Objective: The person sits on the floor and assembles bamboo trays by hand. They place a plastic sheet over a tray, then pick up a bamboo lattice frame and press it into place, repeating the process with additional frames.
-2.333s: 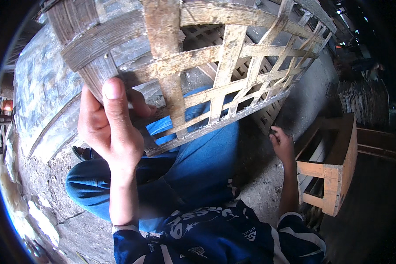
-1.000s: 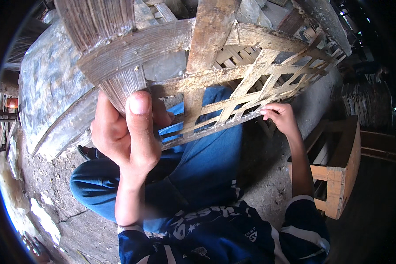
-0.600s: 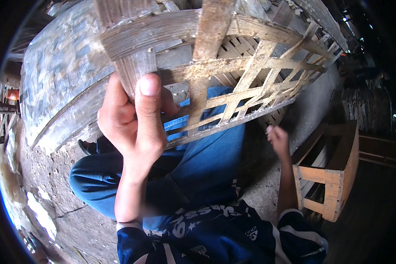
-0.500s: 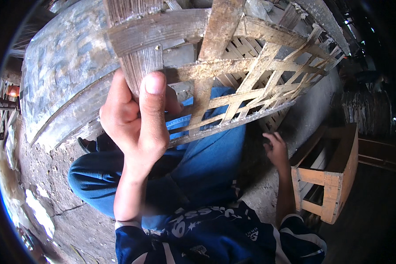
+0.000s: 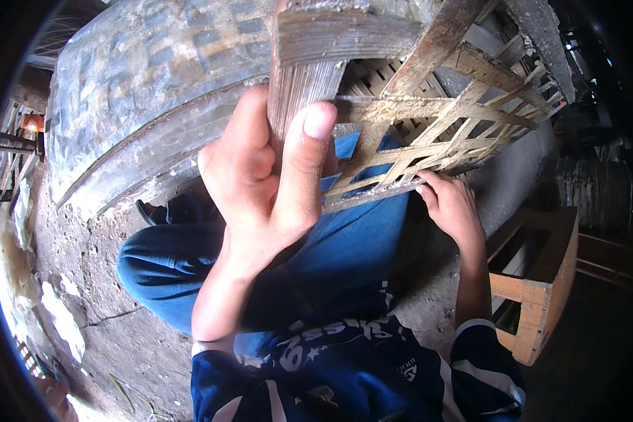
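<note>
A woven lattice panel of wooden strips [image 5: 401, 107], pale and crusted in places, slants across the space above my lap. My left hand [image 5: 264, 172] is closed around a weathered grey slat [image 5: 306, 81] at the panel's near end, thumb in front and fingers curled behind. At the panel's lower edge, my right hand [image 5: 454, 207] has its fingers over the rim and its thumb against the near side. Part of the right fingers' grip is hidden by the panel's edge.
To the left looms a large curved woven form [image 5: 162, 84] under a cloudy covering. An orange-brown open wooden frame [image 5: 534, 302] stands on the right. My legs in blue jeans [image 5: 165, 264] are folded under the panel. White patches [image 5: 65, 323] lie on the rough concrete floor [image 5: 105, 264].
My left hand and the panel's near end have shifted right. My right hand has risen from below the panel and taken hold of its lower edge.
</note>
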`<state>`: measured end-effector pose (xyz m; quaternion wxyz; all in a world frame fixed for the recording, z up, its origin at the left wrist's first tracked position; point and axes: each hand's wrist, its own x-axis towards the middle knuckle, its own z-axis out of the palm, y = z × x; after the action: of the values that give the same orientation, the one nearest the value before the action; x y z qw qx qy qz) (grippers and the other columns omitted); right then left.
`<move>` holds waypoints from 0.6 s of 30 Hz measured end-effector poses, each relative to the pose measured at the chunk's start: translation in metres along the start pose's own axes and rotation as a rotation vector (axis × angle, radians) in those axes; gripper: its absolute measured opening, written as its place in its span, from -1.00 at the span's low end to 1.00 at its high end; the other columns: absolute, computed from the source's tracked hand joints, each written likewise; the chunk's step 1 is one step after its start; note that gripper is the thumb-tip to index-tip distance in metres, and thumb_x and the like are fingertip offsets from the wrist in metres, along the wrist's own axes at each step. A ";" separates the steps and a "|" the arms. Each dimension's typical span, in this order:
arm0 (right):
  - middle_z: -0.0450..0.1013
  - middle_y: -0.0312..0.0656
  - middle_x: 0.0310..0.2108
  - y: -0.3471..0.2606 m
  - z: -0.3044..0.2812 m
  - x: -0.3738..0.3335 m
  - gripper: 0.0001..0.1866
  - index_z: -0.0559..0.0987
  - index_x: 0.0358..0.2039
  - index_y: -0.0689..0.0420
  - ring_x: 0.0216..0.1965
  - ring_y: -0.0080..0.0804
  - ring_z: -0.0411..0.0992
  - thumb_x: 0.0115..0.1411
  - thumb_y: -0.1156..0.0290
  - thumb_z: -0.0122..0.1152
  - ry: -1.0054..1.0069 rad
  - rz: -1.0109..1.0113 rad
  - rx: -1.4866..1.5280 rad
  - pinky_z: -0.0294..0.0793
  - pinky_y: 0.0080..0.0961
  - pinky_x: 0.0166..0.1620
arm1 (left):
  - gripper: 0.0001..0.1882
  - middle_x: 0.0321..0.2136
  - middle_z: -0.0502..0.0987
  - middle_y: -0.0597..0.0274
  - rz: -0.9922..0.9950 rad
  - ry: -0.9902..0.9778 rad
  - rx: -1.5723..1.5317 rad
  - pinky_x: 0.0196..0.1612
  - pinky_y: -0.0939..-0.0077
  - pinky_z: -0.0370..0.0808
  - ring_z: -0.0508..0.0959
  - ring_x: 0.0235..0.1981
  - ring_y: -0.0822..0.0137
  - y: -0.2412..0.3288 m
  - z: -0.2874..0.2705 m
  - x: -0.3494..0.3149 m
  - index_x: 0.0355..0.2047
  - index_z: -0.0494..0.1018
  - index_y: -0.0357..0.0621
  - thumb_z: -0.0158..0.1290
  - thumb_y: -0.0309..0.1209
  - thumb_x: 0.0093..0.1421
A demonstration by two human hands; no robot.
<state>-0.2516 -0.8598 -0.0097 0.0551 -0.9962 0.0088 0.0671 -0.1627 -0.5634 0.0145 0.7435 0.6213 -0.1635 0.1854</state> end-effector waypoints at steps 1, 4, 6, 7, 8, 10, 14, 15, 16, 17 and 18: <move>0.61 0.11 -0.28 0.003 0.001 0.000 -0.68 0.60 0.04 0.12 -0.22 0.18 0.56 0.29 0.36 0.26 0.028 -0.047 0.028 0.53 0.00 -0.14 | -0.81 -0.71 0.53 0.32 -0.008 0.005 -0.012 -0.56 0.68 0.40 0.54 -0.67 0.56 -0.001 -0.002 0.000 -0.24 0.51 -0.32 0.15 -0.39 0.39; 0.63 0.04 -0.24 0.012 0.006 0.002 -0.77 0.69 -0.13 0.18 -0.25 0.02 0.61 0.20 0.42 0.37 0.128 -0.070 0.218 0.56 -0.22 -0.15 | -0.81 -0.70 0.53 0.32 -0.008 0.014 -0.042 -0.56 0.68 0.40 0.53 -0.67 0.57 -0.003 -0.002 0.001 -0.23 0.51 -0.32 0.15 -0.39 0.38; 0.63 0.01 -0.26 0.018 0.013 0.002 -0.77 0.70 -0.17 0.19 -0.28 -0.06 0.62 0.15 0.45 0.43 0.157 -0.059 0.313 0.56 -0.31 -0.17 | -0.81 -0.70 0.53 0.33 -0.005 0.025 -0.062 -0.56 0.68 0.40 0.53 -0.67 0.57 -0.005 -0.002 0.000 -0.23 0.51 -0.32 0.16 -0.39 0.38; 0.64 -0.01 -0.27 0.019 0.016 0.001 -0.78 0.71 -0.19 0.20 -0.29 -0.10 0.62 0.12 0.46 0.45 0.178 -0.056 0.341 0.56 -0.34 -0.18 | -0.81 -0.70 0.53 0.33 -0.008 0.024 -0.064 -0.56 0.68 0.40 0.53 -0.67 0.57 -0.004 -0.001 0.000 -0.23 0.51 -0.32 0.16 -0.39 0.38; 0.64 -0.03 -0.28 0.021 0.018 0.002 -0.78 0.71 -0.21 0.20 -0.29 -0.13 0.63 0.10 0.48 0.47 0.200 -0.054 0.369 0.56 -0.38 -0.18 | -0.81 -0.70 0.53 0.33 -0.012 0.023 -0.065 -0.56 0.69 0.40 0.53 -0.67 0.57 -0.002 0.000 0.000 -0.23 0.51 -0.32 0.16 -0.39 0.38; 0.63 -0.06 -0.30 0.025 0.019 0.001 -0.77 0.71 -0.19 0.17 -0.33 -0.16 0.60 0.11 0.49 0.45 0.225 -0.074 0.315 0.55 -0.36 -0.22 | -0.81 -0.70 0.53 0.32 -0.006 0.008 -0.010 -0.56 0.69 0.40 0.53 -0.67 0.57 0.000 0.000 0.001 -0.24 0.51 -0.32 0.16 -0.40 0.38; 0.63 -0.08 -0.32 0.027 0.019 0.004 -0.78 0.71 -0.20 0.17 -0.37 -0.19 0.59 0.10 0.49 0.46 0.252 -0.143 0.285 0.54 -0.36 -0.24 | -0.81 -0.70 0.53 0.33 0.000 0.024 -0.034 -0.57 0.68 0.39 0.53 -0.66 0.58 -0.001 0.000 0.000 -0.25 0.51 -0.32 0.16 -0.40 0.38; 0.62 -0.07 -0.31 0.028 0.020 0.004 -0.79 0.70 -0.21 0.17 -0.36 -0.19 0.59 0.12 0.50 0.44 0.242 -0.140 0.302 0.54 -0.36 -0.24 | -0.81 -0.70 0.53 0.32 -0.013 0.028 -0.025 -0.57 0.68 0.39 0.53 -0.66 0.58 0.000 0.000 0.000 -0.26 0.50 -0.32 0.16 -0.39 0.38; 0.62 -0.07 -0.31 0.028 0.022 0.004 -0.81 0.70 -0.21 0.18 -0.36 -0.18 0.59 0.13 0.50 0.42 0.233 -0.137 0.318 0.54 -0.35 -0.24 | -0.80 -0.70 0.53 0.32 -0.026 0.031 -0.017 -0.57 0.68 0.39 0.53 -0.66 0.58 0.002 0.000 0.000 -0.26 0.50 -0.32 0.16 -0.39 0.38; 0.62 -0.07 -0.30 0.033 0.019 0.004 -0.83 0.70 -0.21 0.18 -0.36 -0.18 0.59 0.15 0.51 0.40 0.226 -0.135 0.321 0.55 -0.35 -0.24 | -0.80 -0.70 0.53 0.32 -0.038 0.033 -0.032 -0.57 0.68 0.40 0.53 -0.66 0.57 0.001 0.001 0.000 -0.27 0.50 -0.32 0.15 -0.39 0.39; 0.62 -0.05 -0.30 0.035 0.015 0.005 -0.85 0.69 -0.20 0.19 -0.35 -0.16 0.60 0.19 0.52 0.35 0.163 -0.106 0.353 0.55 -0.34 -0.23 | -0.80 -0.70 0.53 0.32 -0.051 0.035 -0.048 -0.57 0.67 0.40 0.52 -0.66 0.57 0.000 0.001 -0.001 -0.27 0.49 -0.32 0.14 -0.39 0.39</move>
<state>-0.2493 -0.8932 -0.0290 0.2314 -0.9723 -0.0277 -0.0192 -0.1632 -0.5642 0.0139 0.7654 0.6041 -0.1389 0.1731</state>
